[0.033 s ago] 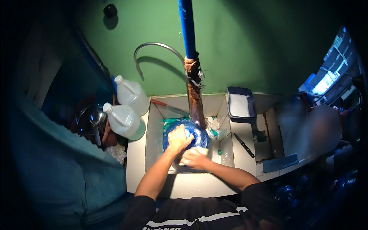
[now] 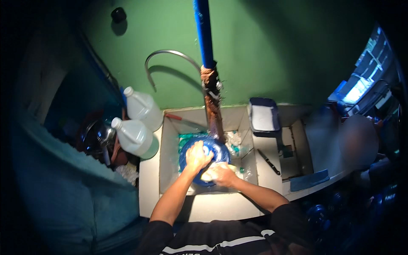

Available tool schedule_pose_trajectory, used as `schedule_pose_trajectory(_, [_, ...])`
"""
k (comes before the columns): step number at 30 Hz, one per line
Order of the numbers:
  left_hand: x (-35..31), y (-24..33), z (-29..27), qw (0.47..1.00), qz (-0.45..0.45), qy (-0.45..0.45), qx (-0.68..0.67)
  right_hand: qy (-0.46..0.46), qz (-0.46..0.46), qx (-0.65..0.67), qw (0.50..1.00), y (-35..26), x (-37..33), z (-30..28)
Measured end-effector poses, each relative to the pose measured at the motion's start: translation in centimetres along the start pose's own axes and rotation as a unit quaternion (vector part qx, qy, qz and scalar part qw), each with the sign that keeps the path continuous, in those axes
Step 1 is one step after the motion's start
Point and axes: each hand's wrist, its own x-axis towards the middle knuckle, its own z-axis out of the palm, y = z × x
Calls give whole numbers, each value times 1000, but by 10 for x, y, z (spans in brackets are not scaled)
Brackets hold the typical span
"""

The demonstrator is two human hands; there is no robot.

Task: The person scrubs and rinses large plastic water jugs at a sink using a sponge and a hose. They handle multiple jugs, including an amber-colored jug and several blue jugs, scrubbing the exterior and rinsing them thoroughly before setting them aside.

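While one basin (image 2: 219, 151) is touched by the left hand (image 2: 196, 159), grip indiscernible, one pale pad (image 2: 207, 175) is gripped by the right hand (image 2: 224, 174), two jugs (image 2: 134, 139) at the basin's ten o'clock.

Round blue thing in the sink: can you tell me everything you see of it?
The round blue thing looks like glossy plastic, with a circular outline. It is in the tiled sink. The left hand lies on it; the right hand holds a pale thing over its near part. The hands hide much of its surface.
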Motion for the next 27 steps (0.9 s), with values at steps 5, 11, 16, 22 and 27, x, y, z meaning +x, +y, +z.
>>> schedule_pose_trajectory(5, [-18, -13, 54, 923, -70, 163, -342, 210, 156, -97, 960, 116, -18, -130])
schedule_pose_trajectory(11, [-23, -12, 69, 940, -117, 175, -269, 230, 284, -140, 920, 180, 35, -255])
schedule_pose_trajectory(16, [-8, -11, 59, 953, -64, 153, -254, 86, 116, 31, 989, 148, 79, -149])
schedule_pose_trajectory(22, [10, -25, 78, 966, -5, 142, -215, -106, 356, 287, 883, 85, 158, -56])
schedule_pose_trajectory(27, [14, -57, 106, 988, -22, 3, -155, 61, 275, 325, 903, 15, 171, -60])
